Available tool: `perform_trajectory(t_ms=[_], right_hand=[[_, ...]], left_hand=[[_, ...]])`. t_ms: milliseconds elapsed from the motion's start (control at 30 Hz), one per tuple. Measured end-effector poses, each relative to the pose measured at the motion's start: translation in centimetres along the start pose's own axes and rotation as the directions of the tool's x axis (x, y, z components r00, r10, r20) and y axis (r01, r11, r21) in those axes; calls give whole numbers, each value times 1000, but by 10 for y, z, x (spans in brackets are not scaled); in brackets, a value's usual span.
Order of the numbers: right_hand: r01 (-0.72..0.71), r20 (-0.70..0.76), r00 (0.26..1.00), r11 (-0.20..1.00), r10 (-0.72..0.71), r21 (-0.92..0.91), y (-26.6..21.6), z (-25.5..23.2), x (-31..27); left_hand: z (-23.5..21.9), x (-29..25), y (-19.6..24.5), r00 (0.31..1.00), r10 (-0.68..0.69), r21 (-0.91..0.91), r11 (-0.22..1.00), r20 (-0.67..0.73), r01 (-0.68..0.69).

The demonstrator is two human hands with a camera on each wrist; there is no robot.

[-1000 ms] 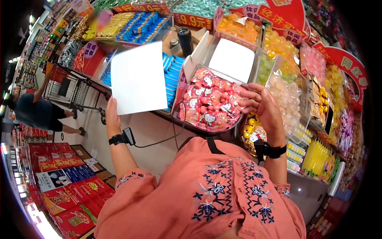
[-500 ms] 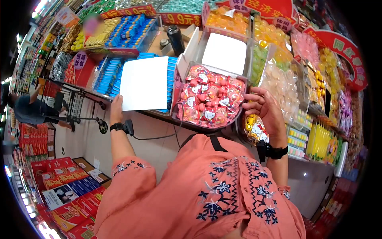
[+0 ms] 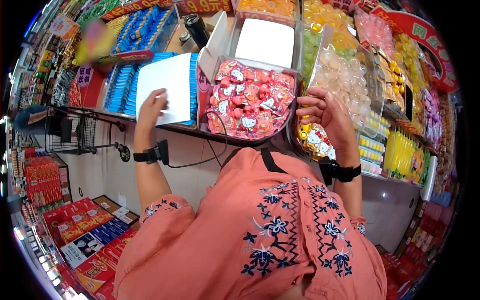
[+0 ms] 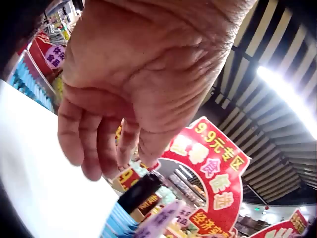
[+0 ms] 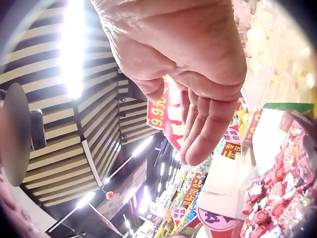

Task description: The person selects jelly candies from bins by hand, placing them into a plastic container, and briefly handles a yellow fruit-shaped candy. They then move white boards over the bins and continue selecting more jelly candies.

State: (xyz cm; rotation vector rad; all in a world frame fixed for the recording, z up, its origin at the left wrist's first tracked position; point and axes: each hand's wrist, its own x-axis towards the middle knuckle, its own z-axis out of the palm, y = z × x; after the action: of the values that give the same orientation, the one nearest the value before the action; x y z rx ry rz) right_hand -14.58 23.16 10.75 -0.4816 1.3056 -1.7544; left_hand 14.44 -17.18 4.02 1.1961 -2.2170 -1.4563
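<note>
The left hand point(image 3: 151, 111) hovers over the lower left part of a white sheet point(image 3: 176, 85), its fingers relaxed and slightly bent. That sheet lies on blue-wrapped sticks point(image 3: 120, 90) in a clear bin. In the left wrist view the left hand point(image 4: 133, 84) shows nothing in its fingers, with the white sheet point(image 4: 44, 168) below. The right hand point(image 3: 330, 117), fingers loosely bent and holding nothing, is at the right side of a bin of pink candy packs point(image 3: 250, 100). The right wrist view shows the right hand point(image 5: 193, 74) above the pink packs point(image 5: 282, 193).
Another white sheet point(image 3: 265, 42) lies in the bin behind the pink packs. A black bottle point(image 3: 196, 29) stands behind an upright white panel point(image 3: 212, 45). Bins of jelly cups point(image 3: 342, 82) are at right. A cart point(image 3: 75, 131) and a person are at far left.
The left hand has let go of the white sheet, which came down from a raised tilt onto the blue sticks. The right hand has hardly moved. The head view has shifted.
</note>
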Motion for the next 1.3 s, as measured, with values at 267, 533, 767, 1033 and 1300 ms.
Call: perform_trajectory(t_ms=[267, 533, 767, 1033, 1300], right_hand=[[37, 20, 999, 997, -39, 71, -14, -44, -27], [55, 34, 998, 994, -59, 98, -14, -83, -50], [56, 61, 996, 987, -66, 152, -8, -106, -57], [21, 111, 993, 988, -39, 154, -7, -113, -55], [18, 73, 997, 991, -27, 130, -21, -118, -57]], left_hand=[[133, -59, 33, 893, -120, 9, 992, 434, 129], [136, -72, 9, 990, -121, 163, 981, 75, 108], [115, -127, 4, 976, -209, 60, 975, -51, 212], [103, -185, -28, 912, -393, -34, 919, -115, 392], [85, -210, 0, 853, -519, 561, 692, -52, 455]])
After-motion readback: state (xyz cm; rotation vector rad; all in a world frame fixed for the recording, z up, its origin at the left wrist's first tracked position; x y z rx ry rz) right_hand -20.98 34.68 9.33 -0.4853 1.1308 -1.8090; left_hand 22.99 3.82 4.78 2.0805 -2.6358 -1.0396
